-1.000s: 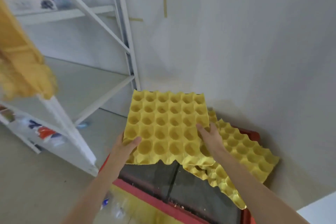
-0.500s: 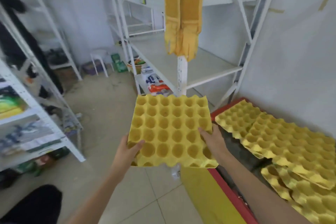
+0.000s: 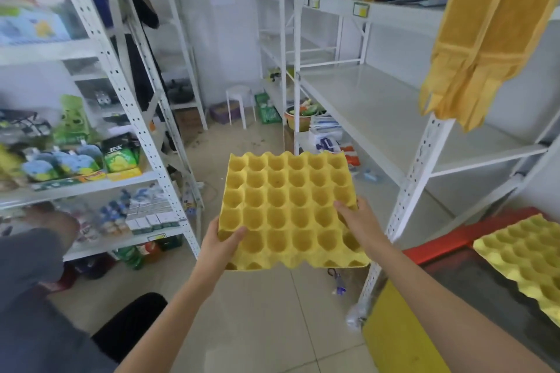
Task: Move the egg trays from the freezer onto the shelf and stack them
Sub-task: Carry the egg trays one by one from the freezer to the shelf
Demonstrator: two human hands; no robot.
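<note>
Nearest the camera, two bare forearms extend forward over a tiled floor (image 3: 266, 327). The left hand (image 3: 218, 247) grips the near-left corner of a yellow egg tray (image 3: 288, 206), thumb lying on the top face and fingers curled beneath the edge. The right hand (image 3: 359, 221) clamps the right edge of the same tray, thumb on top and fingers wrapped under. The tray is held roughly level in the air, cups facing up, clear of every surface.

At the lower right sits the freezer (image 3: 439, 251), with a red rim, a yellow front and a dark lid. A second stack of egg trays (image 3: 527, 257) rests on that lid at the right frame edge; the number of trays in it cannot be determined from this angle.

Just beyond the held tray, to the right, stands a white metal shelf (image 3: 378, 106). Its wide middle deck lies above and behind the tray. A yellow cloth (image 3: 478, 39) hangs from the upper level over the front-right post.

To the left, a second shelving unit (image 3: 127, 106) carries packaged goods. Farther back, a white stool (image 3: 239, 100) and a green basket (image 3: 268, 110) stand on the floor near the rear wall.
</note>
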